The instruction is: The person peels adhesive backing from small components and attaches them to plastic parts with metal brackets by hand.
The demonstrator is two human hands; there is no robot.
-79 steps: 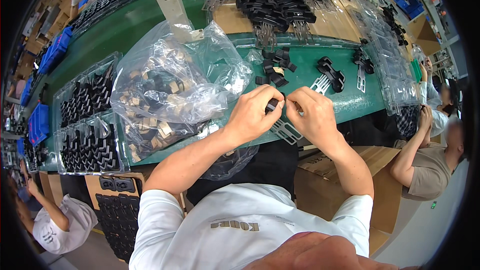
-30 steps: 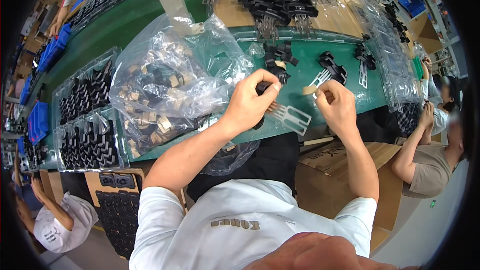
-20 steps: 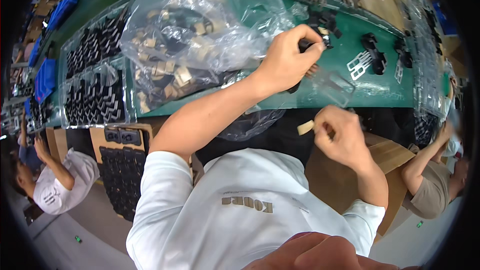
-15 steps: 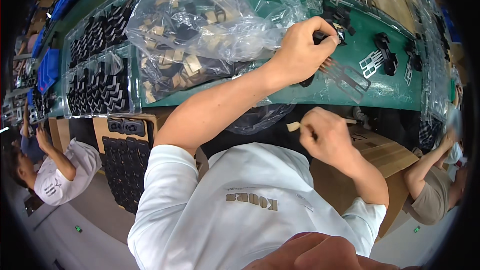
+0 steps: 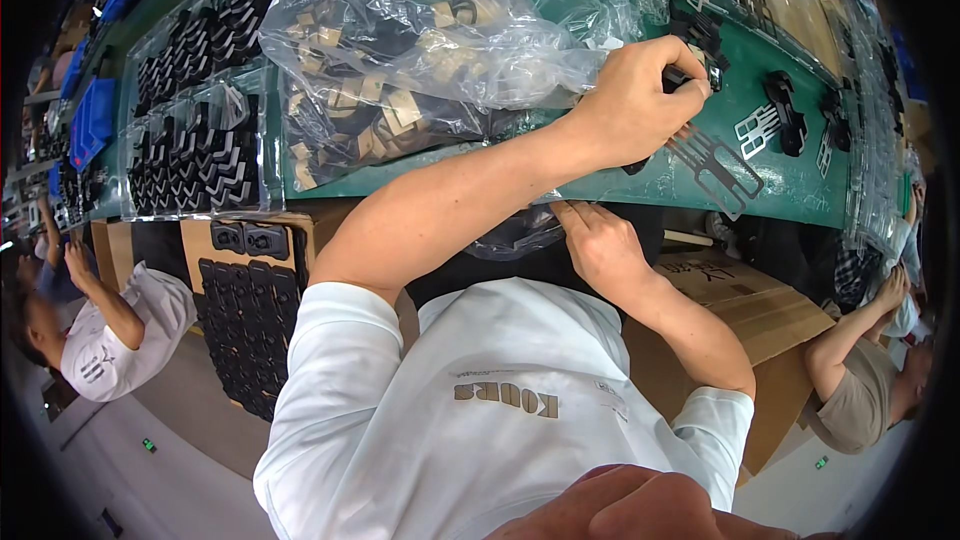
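Left hand (image 5: pixel 648 105) clasps a pronged bracket (image 5: pixel 715 178), prongs free toward four o'clock, likely for clearance; right hand's (image 5: pixel 602 248) grip is unclear.

Below the left hand (image 5: pixel 645 105), the slotted piece (image 5: pixel 716 162) is silvery grey. The worktop (image 5: pixel 745 60) beyond is deep green. Right of that hand, a black part (image 5: pixel 785 112) bears pale silver prongs (image 5: pixel 757 132). Left of both hands, a colourless clear bag (image 5: pixel 540 70) shows tan blocks (image 5: pixel 403 108) among black ones; farther left, black angled parts (image 5: pixel 200 170) edged light grey make a zigzag pattern, beside blue bins (image 5: pixel 95 120). Nearer than the right hand (image 5: pixel 608 248), the shirt (image 5: pixel 500 350) is white with brownish-gold lettering; to its right, a carton (image 5: pixel 720 300) is brown.
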